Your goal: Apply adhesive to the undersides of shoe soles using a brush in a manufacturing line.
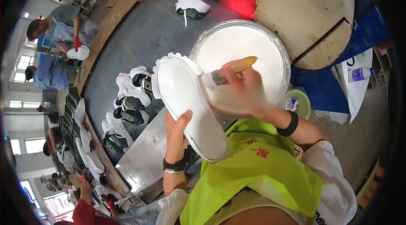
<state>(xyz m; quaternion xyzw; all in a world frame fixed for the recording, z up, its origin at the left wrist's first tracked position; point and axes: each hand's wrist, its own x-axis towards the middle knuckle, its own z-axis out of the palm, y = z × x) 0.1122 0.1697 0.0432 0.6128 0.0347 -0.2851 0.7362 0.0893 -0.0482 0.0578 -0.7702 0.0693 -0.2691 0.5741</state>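
Note:
My left hand (174, 134) grips a white shoe upper (186, 100) by its side, the thumb lying on the flat stitched underside that faces up. The upper has a scalloped edge at its far end. My right hand (249, 94), partly smeared by motion, is closed around a brush (245, 64) with a yellowish handle. The brush's bristle end is at the upper's right edge; blur hides whether they touch. Behind the brush stands a round tub (284, 51) with a wrapped rim, full of white liquid (230, 45).
Several white-and-dark shoe uppers (131, 98) lie on the grey table (139, 47), with two more at its far end. A beige machine housing (292, 9) borders the tub's far right. A green bin (303, 104) stands below. Co-workers, one with a red glove (77, 43), are at left.

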